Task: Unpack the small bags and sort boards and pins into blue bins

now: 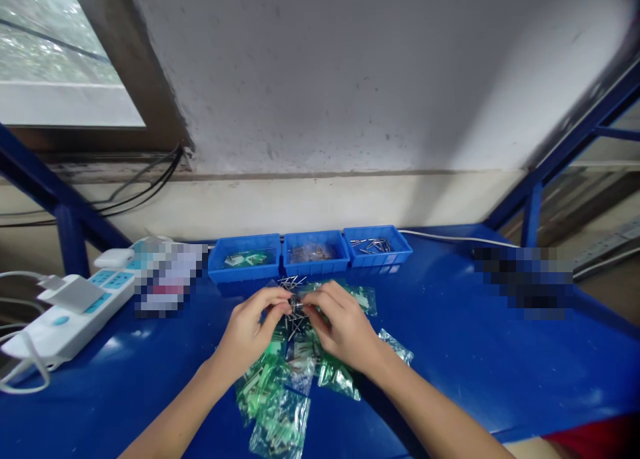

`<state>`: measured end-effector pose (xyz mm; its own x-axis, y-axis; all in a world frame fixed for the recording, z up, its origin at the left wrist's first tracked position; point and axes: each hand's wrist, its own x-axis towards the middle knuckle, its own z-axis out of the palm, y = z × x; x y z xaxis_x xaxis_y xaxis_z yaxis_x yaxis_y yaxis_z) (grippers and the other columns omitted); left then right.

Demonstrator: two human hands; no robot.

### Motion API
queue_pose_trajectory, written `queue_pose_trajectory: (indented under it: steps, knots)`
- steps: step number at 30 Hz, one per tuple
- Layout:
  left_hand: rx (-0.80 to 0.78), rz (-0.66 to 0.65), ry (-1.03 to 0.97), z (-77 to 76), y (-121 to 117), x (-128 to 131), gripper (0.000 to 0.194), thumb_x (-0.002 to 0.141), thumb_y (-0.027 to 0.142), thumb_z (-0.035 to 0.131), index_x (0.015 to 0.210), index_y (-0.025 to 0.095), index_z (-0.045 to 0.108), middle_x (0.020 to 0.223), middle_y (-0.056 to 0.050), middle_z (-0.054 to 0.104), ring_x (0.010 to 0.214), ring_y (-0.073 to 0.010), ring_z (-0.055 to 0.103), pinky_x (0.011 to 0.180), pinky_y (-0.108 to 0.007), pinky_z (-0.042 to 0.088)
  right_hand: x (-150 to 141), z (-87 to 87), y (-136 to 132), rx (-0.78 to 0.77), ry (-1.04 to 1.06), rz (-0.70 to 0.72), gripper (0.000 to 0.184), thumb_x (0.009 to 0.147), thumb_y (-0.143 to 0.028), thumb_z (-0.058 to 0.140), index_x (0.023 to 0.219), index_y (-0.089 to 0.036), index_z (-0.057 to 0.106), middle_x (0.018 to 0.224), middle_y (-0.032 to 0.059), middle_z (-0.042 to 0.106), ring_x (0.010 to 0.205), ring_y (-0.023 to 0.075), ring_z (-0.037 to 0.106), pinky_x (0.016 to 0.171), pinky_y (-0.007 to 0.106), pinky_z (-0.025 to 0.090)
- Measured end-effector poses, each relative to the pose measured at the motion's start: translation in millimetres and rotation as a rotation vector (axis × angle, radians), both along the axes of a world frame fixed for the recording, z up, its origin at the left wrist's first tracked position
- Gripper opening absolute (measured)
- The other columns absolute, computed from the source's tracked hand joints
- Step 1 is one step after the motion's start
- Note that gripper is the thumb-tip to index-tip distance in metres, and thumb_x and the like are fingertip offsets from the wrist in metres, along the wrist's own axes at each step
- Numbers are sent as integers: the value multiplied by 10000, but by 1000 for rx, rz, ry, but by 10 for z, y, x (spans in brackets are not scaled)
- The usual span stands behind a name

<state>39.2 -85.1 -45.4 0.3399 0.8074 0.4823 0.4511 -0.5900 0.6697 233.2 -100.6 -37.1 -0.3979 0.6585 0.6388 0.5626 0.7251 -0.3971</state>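
My left hand [257, 319] and my right hand [340, 322] meet over the middle of the blue table, fingertips pinched close together. Between them are thin metal pins, too small to make out exactly. More loose metal pins [291, 283] lie in a small pile just behind and below my fingers. Around and in front of my hands are several clear plastic packets with green and white pieces inside [260, 385]. One such packet [367, 299] lies behind my right hand, and another [283, 425] is nearest to me.
Three blue bins stand along the wall: the left bin [245, 272] holds green packets, the middle bin [315, 267] clear bags, the right bin [379, 259] metal pins. A white power strip [70, 332] with plugs and cables sits at left. Blurred-out items lie on both sides.
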Motion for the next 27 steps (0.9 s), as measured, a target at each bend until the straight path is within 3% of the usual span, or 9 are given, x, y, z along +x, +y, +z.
queue_pose_trajectory:
  steps: [7,12,15,17,19,21,22,24,27]
  knots:
    - [152,13,81,64,-20,28,57,871,223,555,901,199,597,718,6,588,634,-116,558,599,-223,464,14,-18,6,-59,27,-100,192,941,-235,393,851,-170,549,748,51,565,682,156,493,626,286,396]
    - [109,56,139,127,-46,36,173,916,240,467,804,182,586,680,-8,568,631,-126,524,597,-240,439,-22,27,-56,-94,40,-82,179,924,-283,435,943,-174,577,793,52,597,734,166,527,662,296,417]
    - [91,-21,174,136,-36,18,234,931,266,430,794,182,600,655,-13,570,628,-136,525,618,-255,451,-12,81,-72,-29,71,-65,205,905,-246,430,802,-185,596,720,39,586,667,152,519,622,293,413]
    - [63,-58,247,119,-3,-9,224,937,265,414,913,192,624,733,-27,607,708,-155,557,668,-268,469,85,129,-35,50,117,-81,239,880,-229,442,682,-192,570,639,28,561,603,143,503,577,289,400]
    - [43,-55,382,83,53,-47,255,937,245,397,1086,221,603,892,-47,630,834,-183,569,716,-291,477,279,170,59,140,186,-208,246,861,-229,456,634,-197,544,597,22,546,575,142,497,564,291,398]
    - [51,-41,542,36,119,-89,299,925,214,394,1151,251,587,1007,-57,613,893,-208,556,712,-315,475,539,177,195,174,242,-471,193,856,-260,472,701,-194,565,624,25,559,602,156,515,606,308,418]
    - [64,-37,608,14,151,-106,297,917,203,400,1128,254,604,1023,-59,607,890,-216,551,700,-324,472,670,163,267,135,247,-618,154,854,-285,478,816,-185,589,683,35,585,640,169,535,639,323,431]
    - [92,-23,677,-20,202,-129,253,906,198,425,1027,239,645,997,-57,612,864,-222,546,705,-343,464,872,110,384,33,191,-818,297,832,-341,511,1053,-149,561,764,63,606,709,211,558,667,357,441]
    - [111,-16,591,-29,223,-128,193,910,224,446,914,213,639,918,-40,633,859,-209,551,782,-368,448,897,26,430,-48,160,-846,434,834,-374,516,1183,-118,495,842,96,614,783,245,569,703,386,450]
